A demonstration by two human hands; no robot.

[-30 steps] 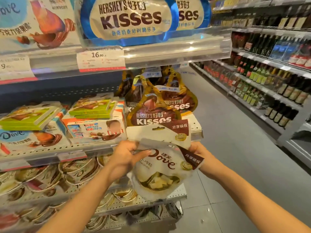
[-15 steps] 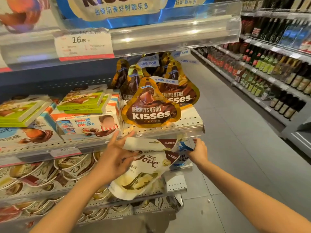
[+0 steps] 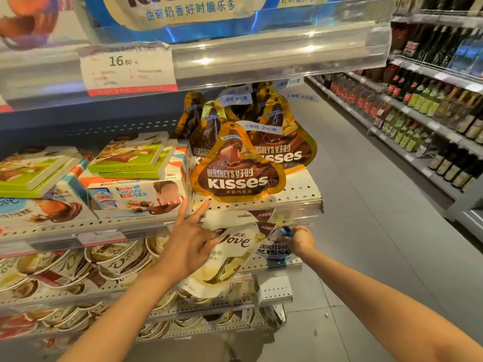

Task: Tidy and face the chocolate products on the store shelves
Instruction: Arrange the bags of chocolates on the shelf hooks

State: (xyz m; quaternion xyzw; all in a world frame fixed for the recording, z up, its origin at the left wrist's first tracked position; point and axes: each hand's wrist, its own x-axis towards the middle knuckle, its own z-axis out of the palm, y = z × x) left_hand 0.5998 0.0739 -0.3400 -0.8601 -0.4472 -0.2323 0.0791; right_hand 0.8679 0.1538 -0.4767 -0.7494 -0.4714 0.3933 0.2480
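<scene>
A white Dove pouch (image 3: 230, 259) leans tilted on the lower shelf (image 3: 274, 293), with a second white pouch (image 3: 235, 218) behind it under the shelf lip. My left hand (image 3: 188, 239) rests against the Dove pouch, thumb on its front and fingers stretched straight up. My right hand (image 3: 300, 239) grips the top of a blue and silver Hershey's Kisses bag (image 3: 277, 253) standing to the right of the Dove pouch. On the shelf above, several brown and gold Kisses bags (image 3: 237, 176) stand upright, facing out.
A Kinder Chocolate box (image 3: 136, 194) and green boxes (image 3: 128, 160) sit left of the Kisses bags. Round Dove tubs (image 3: 115, 257) fill the lower shelf's left side. A clear shelf rail with a price tag (image 3: 125, 66) hangs overhead. Bottle shelves (image 3: 418, 113) line the aisle's right.
Both hands moved the Dove pouch from mid-air down and in onto the lower shelf. My right hand let go of it and now grips the blue Kisses bag beside it.
</scene>
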